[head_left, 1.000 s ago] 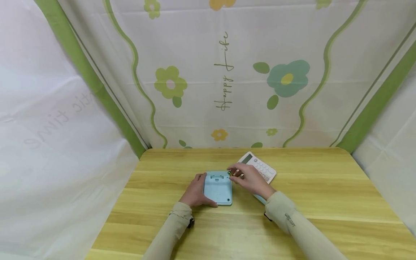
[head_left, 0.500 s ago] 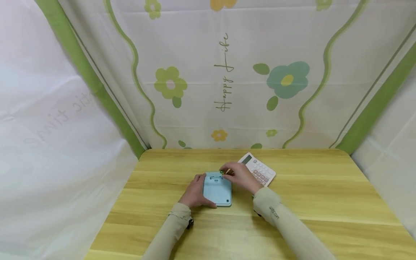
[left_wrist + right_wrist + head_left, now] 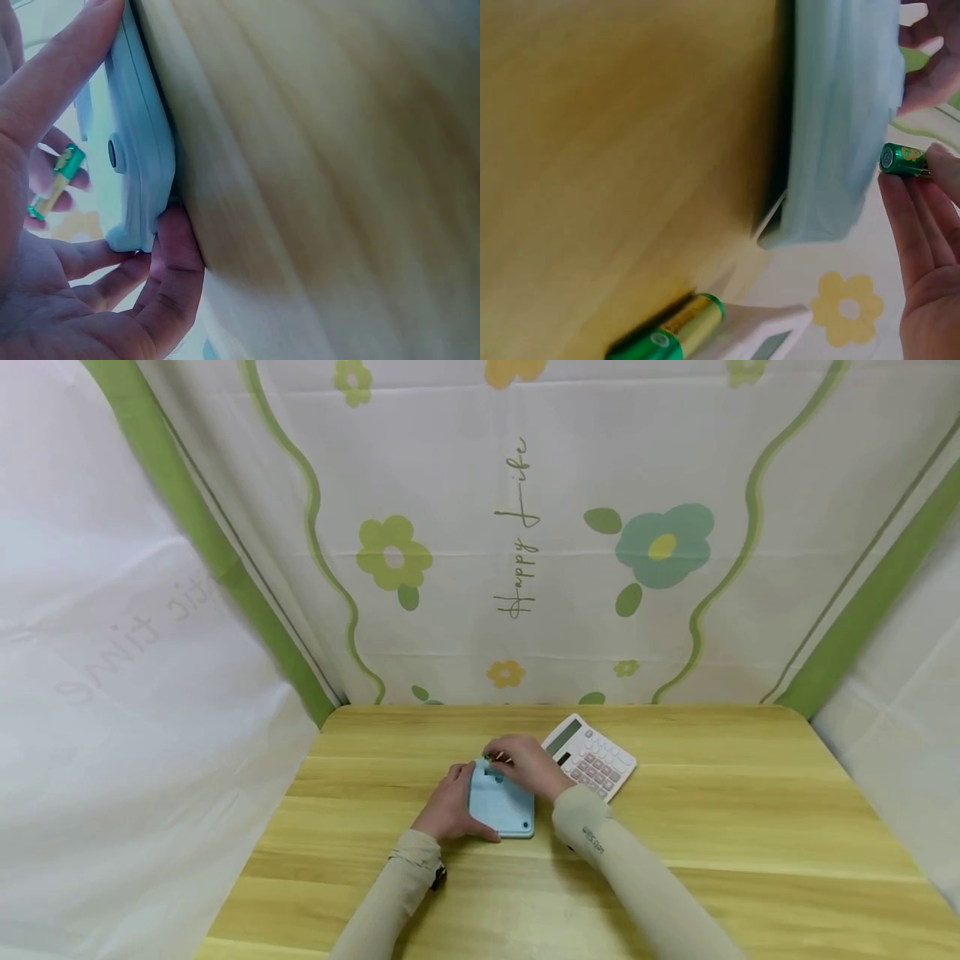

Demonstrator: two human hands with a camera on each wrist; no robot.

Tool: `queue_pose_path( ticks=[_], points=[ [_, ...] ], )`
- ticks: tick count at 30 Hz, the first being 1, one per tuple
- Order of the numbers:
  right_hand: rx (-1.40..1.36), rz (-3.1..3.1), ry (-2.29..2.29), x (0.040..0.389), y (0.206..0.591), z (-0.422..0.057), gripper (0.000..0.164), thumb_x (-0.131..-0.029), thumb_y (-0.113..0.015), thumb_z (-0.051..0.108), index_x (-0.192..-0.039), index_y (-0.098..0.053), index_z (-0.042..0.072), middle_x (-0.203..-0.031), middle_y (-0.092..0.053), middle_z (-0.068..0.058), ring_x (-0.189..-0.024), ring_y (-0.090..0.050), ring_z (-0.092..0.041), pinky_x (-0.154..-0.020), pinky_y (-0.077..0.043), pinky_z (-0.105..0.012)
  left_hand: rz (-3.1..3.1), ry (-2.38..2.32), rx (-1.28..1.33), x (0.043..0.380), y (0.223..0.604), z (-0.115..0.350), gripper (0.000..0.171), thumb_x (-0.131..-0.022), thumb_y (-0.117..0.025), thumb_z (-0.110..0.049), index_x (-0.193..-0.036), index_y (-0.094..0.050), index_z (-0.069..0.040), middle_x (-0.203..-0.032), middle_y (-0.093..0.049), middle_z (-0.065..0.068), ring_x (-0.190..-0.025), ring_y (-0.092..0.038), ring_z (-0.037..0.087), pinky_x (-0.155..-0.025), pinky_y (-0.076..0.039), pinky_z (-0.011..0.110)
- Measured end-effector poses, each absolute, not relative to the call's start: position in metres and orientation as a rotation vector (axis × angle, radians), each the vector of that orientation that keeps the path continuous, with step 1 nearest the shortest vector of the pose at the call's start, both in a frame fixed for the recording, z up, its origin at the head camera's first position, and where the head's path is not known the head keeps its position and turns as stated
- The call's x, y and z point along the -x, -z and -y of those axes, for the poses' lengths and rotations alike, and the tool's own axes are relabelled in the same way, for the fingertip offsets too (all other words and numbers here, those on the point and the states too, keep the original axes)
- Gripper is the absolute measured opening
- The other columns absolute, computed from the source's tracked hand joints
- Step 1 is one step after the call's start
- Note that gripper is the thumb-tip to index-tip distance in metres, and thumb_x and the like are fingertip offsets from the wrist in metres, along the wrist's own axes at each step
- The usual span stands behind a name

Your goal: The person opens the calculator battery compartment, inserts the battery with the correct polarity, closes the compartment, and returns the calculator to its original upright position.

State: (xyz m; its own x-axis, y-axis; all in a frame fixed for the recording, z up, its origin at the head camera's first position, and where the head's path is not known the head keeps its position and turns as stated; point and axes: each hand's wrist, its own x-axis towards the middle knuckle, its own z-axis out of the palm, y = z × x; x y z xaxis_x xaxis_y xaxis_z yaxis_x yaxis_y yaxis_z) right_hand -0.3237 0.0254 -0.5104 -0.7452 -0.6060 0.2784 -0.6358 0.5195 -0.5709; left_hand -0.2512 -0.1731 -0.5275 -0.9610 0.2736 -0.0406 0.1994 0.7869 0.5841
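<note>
White fabric (image 3: 465, 631) printed with green, yellow and teal flowers is hanging behind a yellowish wood-grain table (image 3: 750, 827), with green-edged panels enclosing both sides. On this table a pale-blue plastic device (image 3: 501, 808), flat and round-cornered, is lying with a small dark round spot (image 3: 526, 825) showing at its near right corner. At its left side a person's left hand (image 3: 450, 804) is gripping it, the thumb reaching along the near edge and the fingers bending round the far left corner. Over the far end of the device, the right hand (image 3: 528, 768) is pinching a small green-and-gold cylindrical battery (image 3: 904, 160) between thumb and fingertips; whether the battery is touching the device, I cannot tell. To the right of the device and a little beyond it, a white calculator (image 3: 600, 762) with pinkish keys is lying at a slant, partly hidden by the right hand. Another green-and-gold battery (image 3: 671, 330) is resting on the wood to the device's right, near the calculator. Beige sleeves (image 3: 622, 860) are covering both forearms on the near side of the device.
</note>
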Motion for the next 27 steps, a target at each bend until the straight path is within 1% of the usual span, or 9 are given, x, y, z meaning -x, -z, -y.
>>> queue_pose_path(
  ticks=[6,11,19,27],
  points=[
    [-1.118,2.709,-1.003,0.3233,0.5151,-0.0226,0.02,-0.097,-0.073,0.008,-0.116,-0.076,0.01,-0.109,-0.077,-0.001,-0.097,-0.072,-0.014,-0.085,-0.06,-0.03,-2.849,-0.899,-0.378,0.2508,0.5285,0.1748,0.13,-0.062,-0.1,-0.049,-0.16,-0.03,-0.001,-0.155,-0.041,0.021,-0.132,-0.051,0.035,-0.111,-0.048,0.05],
    [-1.133,2.683,-0.971,0.3243,0.5166,-0.023,0.019,-0.097,-0.074,0.01,-0.116,-0.077,0.011,-0.108,-0.077,0.0,-0.097,-0.072,-0.014,-0.084,-0.06,-0.03,-2.846,-0.916,-0.371,0.2507,0.5273,0.1743,0.131,-0.062,-0.1,-0.049,-0.161,-0.03,0.0,-0.155,-0.041,0.021,-0.133,-0.051,0.035,-0.111,-0.048,0.05],
    [-1.153,2.733,-0.818,0.322,0.5152,-0.025,0.023,-0.097,-0.073,0.011,-0.119,-0.078,0.015,-0.114,-0.078,0.0,-0.107,-0.072,-0.018,-0.092,-0.06,-0.034,-2.843,-0.921,-0.386,0.2526,0.5278,0.1723,0.127,-0.063,-0.099,-0.049,-0.16,-0.032,-0.002,-0.153,-0.042,0.019,-0.13,-0.052,0.033,-0.11,-0.049,0.049],
    [-1.193,2.707,-0.763,0.3214,0.5168,-0.0266,0.024,-0.096,-0.075,0.012,-0.119,-0.08,0.015,-0.11,-0.08,-0.001,-0.102,-0.075,-0.016,-0.087,-0.061,-0.03,-2.845,-0.908,-0.369,0.2529,0.528,0.1731,0.127,-0.063,-0.1,-0.048,-0.16,-0.032,-0.003,-0.154,-0.042,0.02,-0.132,-0.051,0.035,-0.111,-0.048,0.05]
  ],
)
